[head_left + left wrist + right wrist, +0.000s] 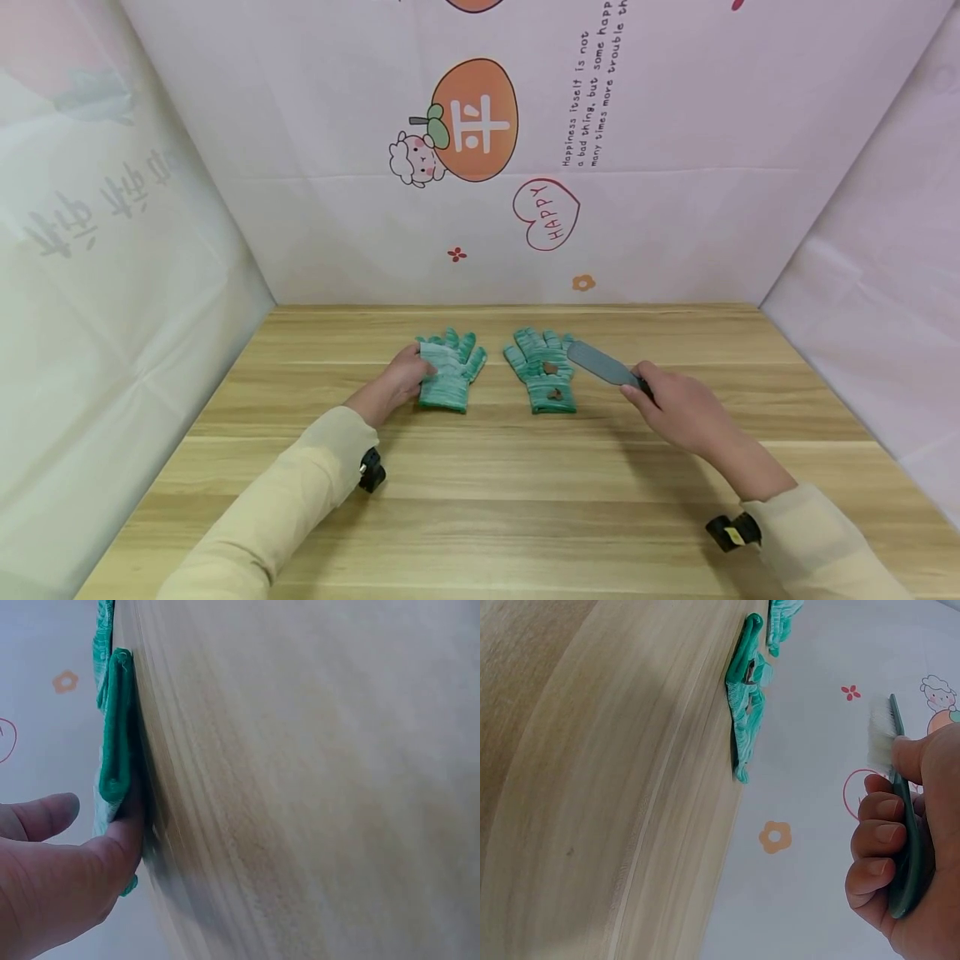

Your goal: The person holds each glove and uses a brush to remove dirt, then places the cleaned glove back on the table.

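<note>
Two green-and-white knit gloves lie side by side on the wooden table. At the left glove, my left hand reaches in from its outer side; in the left wrist view, fingers slip beneath the glove while the thumb stays apart above it. The right glove carries brown patches on its palm and cuff. My right hand grips the dark handle of a grey-green brush, raised just right of that glove. Pale bristles show in the right wrist view.
Printed white sheeting rises behind the table, with more white sheeting on both sides. A black wrist camera sits at my left sleeve, and another wrist camera at my right.
</note>
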The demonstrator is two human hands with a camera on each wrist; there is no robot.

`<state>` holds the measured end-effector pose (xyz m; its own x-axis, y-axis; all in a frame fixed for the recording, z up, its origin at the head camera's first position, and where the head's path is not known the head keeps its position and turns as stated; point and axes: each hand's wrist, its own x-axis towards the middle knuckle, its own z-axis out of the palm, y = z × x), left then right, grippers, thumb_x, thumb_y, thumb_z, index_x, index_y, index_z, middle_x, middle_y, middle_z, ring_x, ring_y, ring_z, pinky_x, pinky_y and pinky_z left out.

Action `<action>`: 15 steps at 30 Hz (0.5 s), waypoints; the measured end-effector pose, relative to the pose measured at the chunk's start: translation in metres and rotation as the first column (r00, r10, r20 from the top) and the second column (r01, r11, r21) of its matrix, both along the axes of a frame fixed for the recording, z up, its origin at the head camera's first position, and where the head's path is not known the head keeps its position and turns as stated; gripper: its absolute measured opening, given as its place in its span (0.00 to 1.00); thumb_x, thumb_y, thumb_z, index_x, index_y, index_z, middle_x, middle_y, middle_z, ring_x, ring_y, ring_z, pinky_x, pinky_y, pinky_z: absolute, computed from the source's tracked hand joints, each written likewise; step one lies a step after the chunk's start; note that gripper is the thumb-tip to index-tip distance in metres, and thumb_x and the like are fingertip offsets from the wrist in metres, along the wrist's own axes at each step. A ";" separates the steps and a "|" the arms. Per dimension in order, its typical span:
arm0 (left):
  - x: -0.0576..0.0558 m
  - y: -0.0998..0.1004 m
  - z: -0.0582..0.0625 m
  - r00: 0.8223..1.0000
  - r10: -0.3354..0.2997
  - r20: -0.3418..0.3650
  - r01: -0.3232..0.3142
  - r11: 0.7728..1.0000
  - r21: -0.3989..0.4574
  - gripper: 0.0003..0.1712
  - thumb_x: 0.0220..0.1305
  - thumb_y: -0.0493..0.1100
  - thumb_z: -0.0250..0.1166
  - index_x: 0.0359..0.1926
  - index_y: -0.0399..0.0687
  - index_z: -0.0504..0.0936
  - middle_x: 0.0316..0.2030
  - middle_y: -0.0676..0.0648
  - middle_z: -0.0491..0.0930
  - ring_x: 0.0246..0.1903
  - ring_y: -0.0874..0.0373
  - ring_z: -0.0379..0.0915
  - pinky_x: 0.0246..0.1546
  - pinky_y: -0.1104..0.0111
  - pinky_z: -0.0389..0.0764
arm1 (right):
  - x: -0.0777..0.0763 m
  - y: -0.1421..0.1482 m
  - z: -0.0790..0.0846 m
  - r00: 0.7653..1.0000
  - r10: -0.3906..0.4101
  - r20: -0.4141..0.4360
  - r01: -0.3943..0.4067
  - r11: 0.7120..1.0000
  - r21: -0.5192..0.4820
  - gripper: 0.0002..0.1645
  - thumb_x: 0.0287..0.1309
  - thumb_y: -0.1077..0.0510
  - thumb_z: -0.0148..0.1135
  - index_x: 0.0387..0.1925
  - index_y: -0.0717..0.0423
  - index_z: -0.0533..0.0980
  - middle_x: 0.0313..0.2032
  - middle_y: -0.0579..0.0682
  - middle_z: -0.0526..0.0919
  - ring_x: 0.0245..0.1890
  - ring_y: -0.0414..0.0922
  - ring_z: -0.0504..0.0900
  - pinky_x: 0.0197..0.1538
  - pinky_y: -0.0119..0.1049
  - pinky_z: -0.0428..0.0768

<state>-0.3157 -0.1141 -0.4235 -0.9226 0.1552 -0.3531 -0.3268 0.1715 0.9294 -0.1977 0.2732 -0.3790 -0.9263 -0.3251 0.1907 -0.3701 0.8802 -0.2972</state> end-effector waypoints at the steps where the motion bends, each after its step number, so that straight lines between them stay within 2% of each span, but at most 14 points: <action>1: 0.001 0.000 0.001 1.000 0.000 0.003 0.000 1.000 -0.018 0.39 0.68 0.28 0.51 0.75 0.39 0.46 0.72 0.36 0.49 0.70 0.41 0.48 0.65 0.49 0.59 | 0.000 0.000 0.000 1.000 0.002 -0.001 -0.002 1.000 -0.001 0.15 0.72 0.51 0.51 0.43 0.61 0.72 0.21 0.44 0.68 0.19 0.41 0.66 0.24 0.36 0.65; 6: 0.006 -0.003 0.005 1.000 0.004 0.010 -0.003 0.997 -0.080 0.41 0.69 0.32 0.53 0.76 0.39 0.42 0.74 0.37 0.45 0.71 0.41 0.45 0.66 0.50 0.58 | -0.001 0.001 -0.002 1.000 0.009 -0.003 -0.009 1.000 -0.004 0.14 0.72 0.52 0.52 0.42 0.60 0.72 0.20 0.44 0.68 0.18 0.41 0.65 0.23 0.35 0.65; 15: 0.011 -0.003 0.010 1.000 -0.006 -0.022 0.003 0.991 -0.135 0.39 0.70 0.34 0.54 0.75 0.36 0.43 0.72 0.35 0.48 0.68 0.41 0.53 0.63 0.52 0.65 | 0.001 0.005 -0.001 1.000 -0.009 0.003 0.009 1.000 -0.004 0.16 0.73 0.50 0.50 0.43 0.62 0.71 0.20 0.44 0.69 0.19 0.41 0.66 0.23 0.36 0.66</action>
<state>-0.3048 -0.1176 -0.4134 -0.9301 0.1114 -0.3500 -0.3049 0.2972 0.9049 -0.1969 0.2778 -0.3803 -0.9296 -0.3160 0.1896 -0.3614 0.8823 -0.3016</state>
